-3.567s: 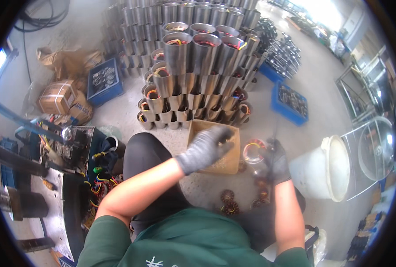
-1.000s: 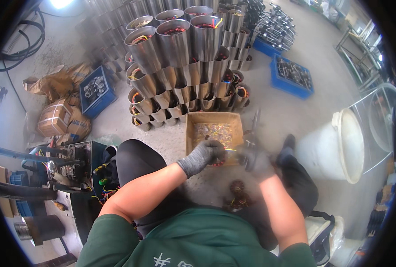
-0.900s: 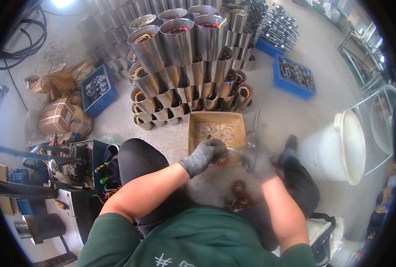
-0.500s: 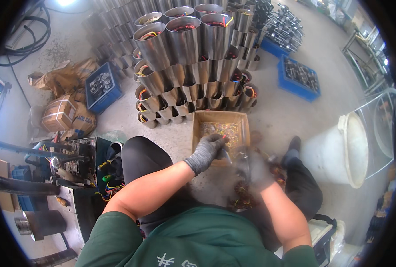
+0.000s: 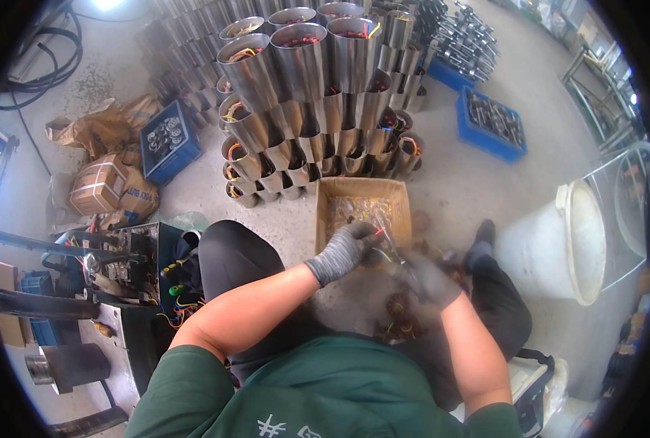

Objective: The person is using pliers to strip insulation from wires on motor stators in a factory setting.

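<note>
In front of me my left hand point(image 5: 347, 250), in a grey knitted glove, is closed in a pinch. A short red wire end point(image 5: 379, 231) sticks out from its fingertips. My right hand point(image 5: 428, 280), also gloved and a little blurred, is closed around a slim metal hand tool point(image 5: 391, 252); its exact kind is smeared, though it looks like cutters. The tool's tip is close to the wire end. Both hands are over the near edge of an open cardboard box point(image 5: 326, 196), whose bottom is covered with small coloured wire scraps. What else the left fingers cover is hidden.
Steel cylinders point(image 5: 354, 62) with coloured wires inside are stacked beyond the box. Copper-coloured wound parts point(image 5: 401, 314) lie between my legs. A white bucket point(image 5: 551, 244) stands to the right, a blue crate point(image 5: 490, 124) beyond it, and a machine point(image 5: 132, 263) to the left.
My right hand has shifted slightly, and the tool in it now points up beside the wire. My left hand has moved a little right, and more of the red wire end shows.
</note>
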Demonstrator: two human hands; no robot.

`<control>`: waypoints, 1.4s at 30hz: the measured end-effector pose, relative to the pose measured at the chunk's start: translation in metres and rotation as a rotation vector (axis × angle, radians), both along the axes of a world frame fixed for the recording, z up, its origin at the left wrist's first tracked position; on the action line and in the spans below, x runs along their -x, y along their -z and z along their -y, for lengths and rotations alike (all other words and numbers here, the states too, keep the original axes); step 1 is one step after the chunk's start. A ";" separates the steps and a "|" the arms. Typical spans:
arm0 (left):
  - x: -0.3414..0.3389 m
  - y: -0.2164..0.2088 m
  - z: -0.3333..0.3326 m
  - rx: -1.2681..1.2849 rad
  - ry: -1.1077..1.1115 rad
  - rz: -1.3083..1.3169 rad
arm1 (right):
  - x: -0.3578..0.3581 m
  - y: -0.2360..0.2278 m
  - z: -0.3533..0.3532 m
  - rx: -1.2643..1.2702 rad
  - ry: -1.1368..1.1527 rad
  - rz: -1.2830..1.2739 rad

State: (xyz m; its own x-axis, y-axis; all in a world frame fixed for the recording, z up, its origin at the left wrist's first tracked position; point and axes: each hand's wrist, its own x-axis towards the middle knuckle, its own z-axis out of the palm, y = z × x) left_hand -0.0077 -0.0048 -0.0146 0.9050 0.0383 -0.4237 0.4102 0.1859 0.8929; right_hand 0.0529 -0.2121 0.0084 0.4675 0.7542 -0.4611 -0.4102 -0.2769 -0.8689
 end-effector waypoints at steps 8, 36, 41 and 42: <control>-0.001 0.012 0.000 -0.225 0.104 0.046 | 0.002 -0.019 -0.002 0.122 -0.050 -0.006; -0.002 -0.017 -0.014 -0.037 -0.109 -0.142 | 0.028 0.011 -0.009 0.012 0.522 -0.463; 0.000 -0.013 -0.008 -0.187 0.021 0.008 | 0.023 0.006 -0.006 -0.008 0.455 -0.600; 0.000 -0.013 -0.007 -0.184 -0.001 0.049 | 0.023 0.002 -0.006 -0.031 0.348 -0.394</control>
State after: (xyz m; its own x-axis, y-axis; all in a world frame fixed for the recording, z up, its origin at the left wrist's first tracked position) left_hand -0.0081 0.0020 -0.0012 0.9243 0.1120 -0.3650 0.3653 0.0184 0.9307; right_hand 0.0298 -0.2060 0.0067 0.4884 0.6015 -0.6321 -0.7706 -0.0424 -0.6359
